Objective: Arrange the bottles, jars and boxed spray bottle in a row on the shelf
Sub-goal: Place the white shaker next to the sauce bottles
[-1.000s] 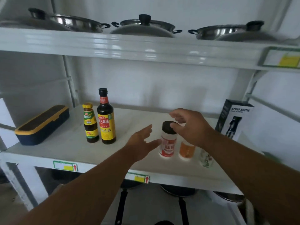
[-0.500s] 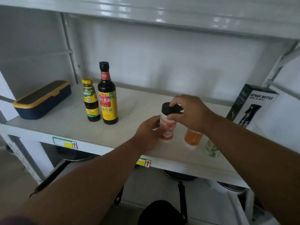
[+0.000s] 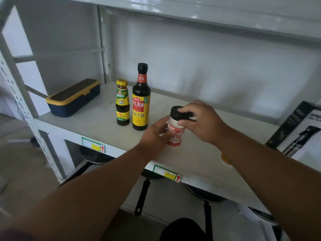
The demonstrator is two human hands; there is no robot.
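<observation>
A white jar with a red label and black lid [image 3: 175, 134] stands on the white shelf [image 3: 97, 126], just right of a tall dark soy sauce bottle [image 3: 141, 98] and a shorter yellow-capped sauce bottle [image 3: 122, 103]. My right hand [image 3: 199, 120] grips the jar's lid from above. My left hand [image 3: 154, 136] holds its lower body from the left. An orange-labelled jar [image 3: 225, 160] peeks out from under my right forearm. The black-and-white spray bottle box [image 3: 295, 129] leans at the right edge.
A navy box with a yellow rim [image 3: 73, 98] sits at the shelf's left end. Frying pans [image 3: 142, 193] with long black handles lie on the lower level. An upper shelf [image 3: 208, 11] runs overhead.
The jar has shifted left toward the two sauce bottles with both hands on it. My left hand went from reaching open to holding the jar. The view tilted downward.
</observation>
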